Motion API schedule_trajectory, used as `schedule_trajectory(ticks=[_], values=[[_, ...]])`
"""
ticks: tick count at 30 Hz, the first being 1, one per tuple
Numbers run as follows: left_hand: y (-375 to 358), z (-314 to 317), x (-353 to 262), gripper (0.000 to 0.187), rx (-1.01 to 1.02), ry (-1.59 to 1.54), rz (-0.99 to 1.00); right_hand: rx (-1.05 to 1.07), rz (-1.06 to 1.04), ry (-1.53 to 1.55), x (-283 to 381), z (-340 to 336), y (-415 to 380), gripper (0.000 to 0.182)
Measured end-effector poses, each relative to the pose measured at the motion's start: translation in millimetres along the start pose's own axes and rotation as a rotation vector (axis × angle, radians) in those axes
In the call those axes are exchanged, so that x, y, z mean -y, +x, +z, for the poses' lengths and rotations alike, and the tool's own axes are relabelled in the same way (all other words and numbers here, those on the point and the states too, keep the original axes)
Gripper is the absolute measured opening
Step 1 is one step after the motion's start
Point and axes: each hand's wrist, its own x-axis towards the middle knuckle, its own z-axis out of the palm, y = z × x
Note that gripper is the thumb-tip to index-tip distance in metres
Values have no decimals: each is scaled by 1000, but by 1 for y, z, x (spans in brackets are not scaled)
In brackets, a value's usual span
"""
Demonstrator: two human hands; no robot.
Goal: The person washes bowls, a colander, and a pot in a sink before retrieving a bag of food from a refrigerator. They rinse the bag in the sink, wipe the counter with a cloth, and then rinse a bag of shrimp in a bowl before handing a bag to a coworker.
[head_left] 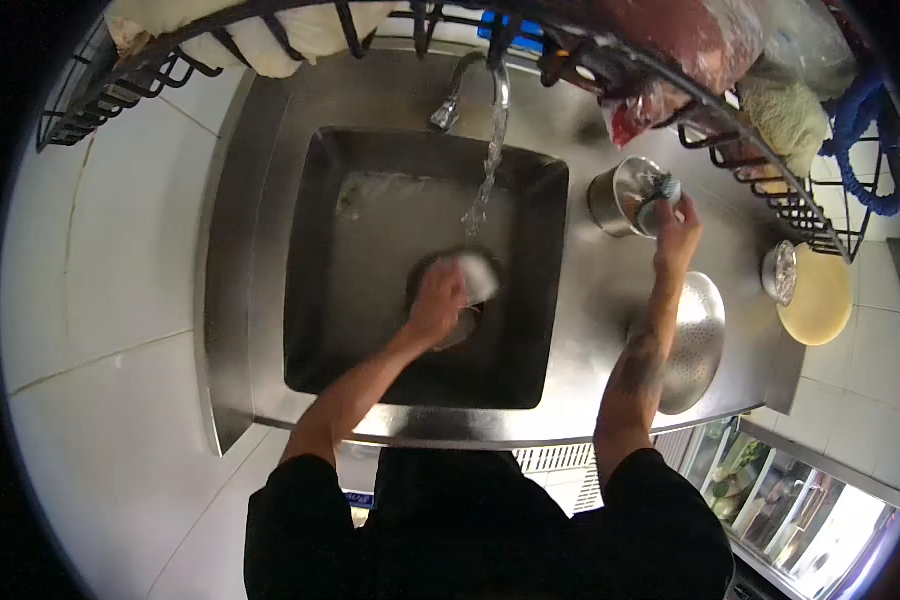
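Over the sink point(305, 260), my left hand point(438, 302) is closed on a small white object point(479, 279), smeared by motion; its kind cannot be made out. Just below that hand is a round rim point(460, 330), partly hidden by it. Water point(488, 180) runs from the faucet point(501, 90) into the sink, above the white object. On the counter at the right, my right hand point(678, 238) pinches a grey-green scrubbing pad point(669, 188) at the mouth of a metal pot point(606, 205). The fingers of this hand are partly hidden.
A metal colander point(698, 345) lies beside my right forearm. Farther right are a small metal bowl point(779, 273) and a round yellowish board point(818, 295). A black wire rack point(660, 75) holding bags and cloths overhangs the counter. Blue cloth point(860, 140) hangs from it.
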Motion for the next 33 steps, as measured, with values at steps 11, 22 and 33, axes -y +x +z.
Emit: schedule_trajectory(ticks=[11,22,33], values=[[207,-16,51,46,-220,-561,-619,62,61,455,-81,316,-80,13],[148,-35,116,46,-193,-1169,-721,547,-433,-193,-47,304,-161,23],[219,-30,19,23,-48,106,555,167,709,582,-87,187,-200,16]])
